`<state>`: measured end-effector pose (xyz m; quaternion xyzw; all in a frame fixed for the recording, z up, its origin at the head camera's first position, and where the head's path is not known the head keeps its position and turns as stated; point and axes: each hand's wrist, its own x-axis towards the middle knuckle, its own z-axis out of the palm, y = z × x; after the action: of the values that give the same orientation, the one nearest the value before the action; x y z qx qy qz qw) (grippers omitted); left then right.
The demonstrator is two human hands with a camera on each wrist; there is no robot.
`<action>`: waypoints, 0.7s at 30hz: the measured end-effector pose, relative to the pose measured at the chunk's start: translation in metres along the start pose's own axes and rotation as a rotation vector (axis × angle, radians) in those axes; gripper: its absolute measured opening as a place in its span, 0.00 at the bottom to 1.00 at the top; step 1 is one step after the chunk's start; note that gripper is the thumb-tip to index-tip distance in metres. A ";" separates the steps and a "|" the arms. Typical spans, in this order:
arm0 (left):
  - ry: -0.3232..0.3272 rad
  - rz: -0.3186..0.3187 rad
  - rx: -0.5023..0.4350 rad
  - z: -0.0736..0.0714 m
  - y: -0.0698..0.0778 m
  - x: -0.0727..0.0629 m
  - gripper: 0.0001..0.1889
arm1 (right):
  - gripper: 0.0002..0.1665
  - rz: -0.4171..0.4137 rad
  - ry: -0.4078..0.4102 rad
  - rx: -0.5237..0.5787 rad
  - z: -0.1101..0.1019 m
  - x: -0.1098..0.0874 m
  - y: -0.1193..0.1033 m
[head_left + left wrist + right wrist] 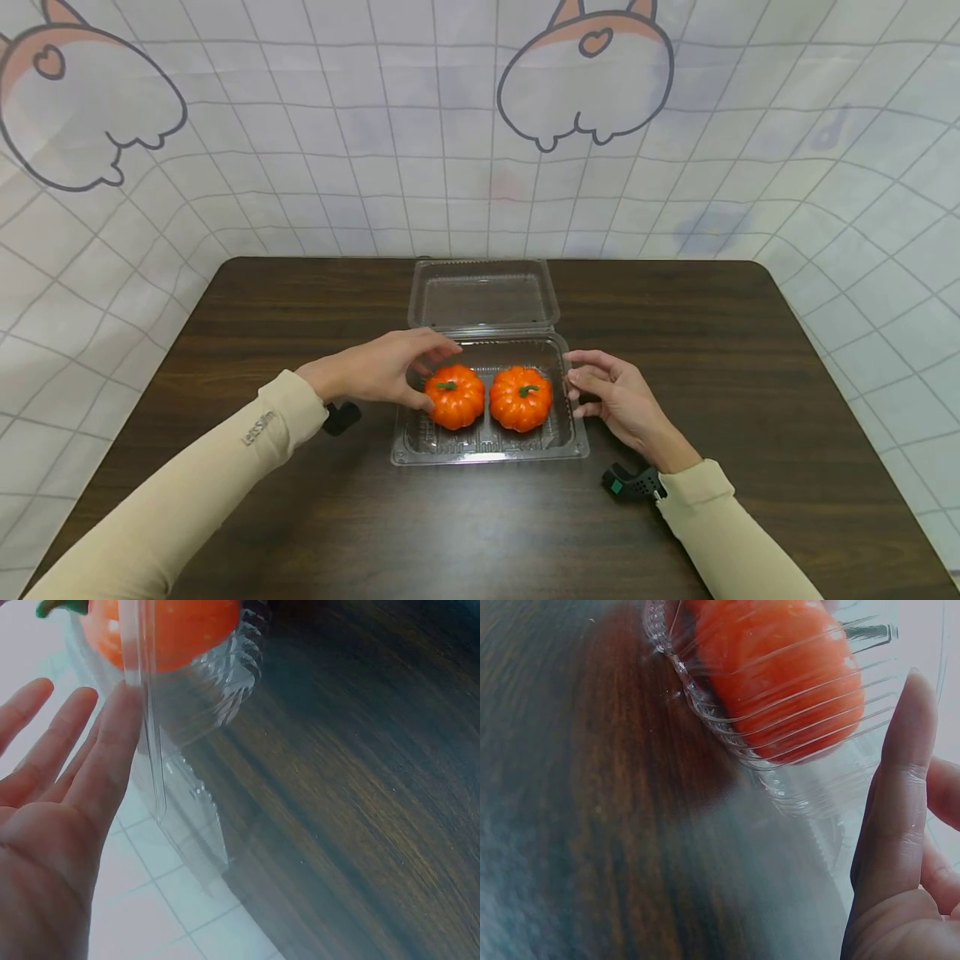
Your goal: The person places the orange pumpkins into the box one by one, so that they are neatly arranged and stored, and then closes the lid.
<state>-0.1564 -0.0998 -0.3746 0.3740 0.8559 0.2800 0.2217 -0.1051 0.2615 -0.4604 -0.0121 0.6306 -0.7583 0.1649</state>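
Two orange toy-like pumpkins with green stems sit side by side in a clear plastic clamshell box, the left pumpkin [454,397] and the right pumpkin [521,399]. The box's base [491,457] lies on the table with its lid [483,296] folded back flat behind it. My left hand [382,367] reaches over the box's left rim, thumb and fingers spread around the left pumpkin; whether they touch it I cannot tell. In the left wrist view its fingers [112,754] look fairly straight. Beside the right rim, my right hand [618,400] has loosely bent fingers and holds nothing.
The dark wood-grain table [300,517] extends around the box on every side. A white grid-patterned cloth [420,142] with cartoon animal drawings hangs behind it and along both sides. Dark straps with small devices circle both wrists.
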 end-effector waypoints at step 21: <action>0.358 -0.095 -0.107 -0.021 -0.031 -0.010 0.28 | 0.21 0.003 -0.001 0.008 0.000 -0.001 0.000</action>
<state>-0.1780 -0.1313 -0.3772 0.2652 0.8822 0.3765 0.0985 -0.1039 0.2617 -0.4602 -0.0107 0.6276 -0.7605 0.1664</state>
